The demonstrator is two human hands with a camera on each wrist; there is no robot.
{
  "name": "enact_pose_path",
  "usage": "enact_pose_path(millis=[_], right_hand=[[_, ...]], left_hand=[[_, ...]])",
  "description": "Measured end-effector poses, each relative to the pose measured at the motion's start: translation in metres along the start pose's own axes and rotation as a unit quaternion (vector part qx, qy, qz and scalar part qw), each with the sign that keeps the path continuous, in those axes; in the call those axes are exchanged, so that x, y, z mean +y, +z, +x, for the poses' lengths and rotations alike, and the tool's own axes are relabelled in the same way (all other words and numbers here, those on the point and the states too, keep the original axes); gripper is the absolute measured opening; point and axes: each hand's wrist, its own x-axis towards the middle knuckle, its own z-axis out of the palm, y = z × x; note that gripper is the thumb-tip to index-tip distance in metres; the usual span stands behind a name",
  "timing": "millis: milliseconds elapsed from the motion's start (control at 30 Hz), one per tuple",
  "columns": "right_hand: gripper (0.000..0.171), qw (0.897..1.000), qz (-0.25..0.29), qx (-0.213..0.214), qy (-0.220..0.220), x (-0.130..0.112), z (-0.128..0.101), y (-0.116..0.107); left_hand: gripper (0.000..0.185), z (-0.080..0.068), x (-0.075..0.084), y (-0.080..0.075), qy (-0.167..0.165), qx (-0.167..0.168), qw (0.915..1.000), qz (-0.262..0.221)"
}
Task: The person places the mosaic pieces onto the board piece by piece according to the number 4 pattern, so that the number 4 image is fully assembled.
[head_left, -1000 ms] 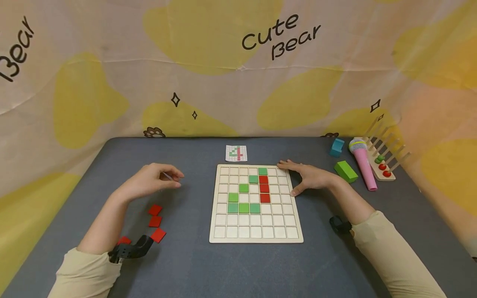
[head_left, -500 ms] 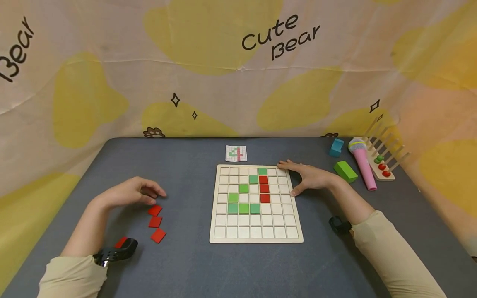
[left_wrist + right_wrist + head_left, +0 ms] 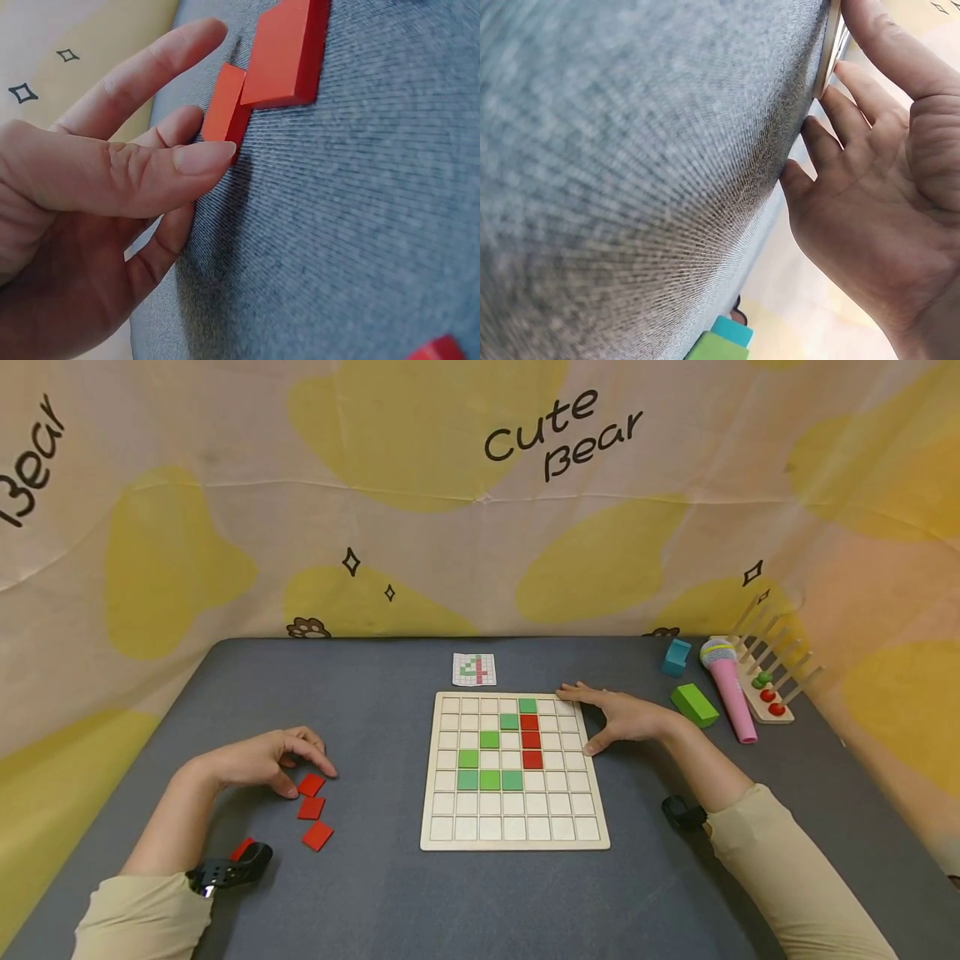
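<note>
The left hand (image 3: 258,758) is at a red tile (image 3: 312,784), thumb and forefinger apart; the right hand (image 3: 626,714), fingers spread, touches the board (image 3: 515,845) between them.

The left hand (image 3: 105,195) hangs over a ribbed grey-blue tabletop (image 3: 337,225), thumb and index finger apart; the thumb tip overlaps a red tile (image 3: 223,105) (whether they touch is unclear); a second red tile (image 3: 279,60) lies just beside it; a third red tile (image 3: 441,350), cut off, shows at lower right.
</note>
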Motion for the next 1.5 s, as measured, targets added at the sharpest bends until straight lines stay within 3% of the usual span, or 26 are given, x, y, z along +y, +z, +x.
enact_pose_path(millis=[600, 933, 1233, 1500], right_hand=[[0.102, 1.0, 0.005, -0.003, 0.0, 0.002, 0.0, 0.0], [0.102, 1.0, -0.003, -0.003, 0.002, 0.001, 0.0, -0.001], [0.102, 1.0, -0.002, 0.0, 0.003, 0.0, 0.0, 0.0], [0.102, 1.0, -0.001, -0.002, 0.006, 0.0, 0.0, -0.001]], left_hand=[[0.03, 0.005, 0.001, 0.004, 0.001, 0.026, 0.9996, -0.01], [0.027, 0.009, 0.011, 0.005, -0.023, 0.078, 0.9951, 0.056], [0.02, 0.016, 0.016, 0.006, -0.054, 0.133, 0.9895, 0.019], [0.016, 0.035, 0.039, 0.019, -0.019, 0.16, 0.9868, -0.02]])
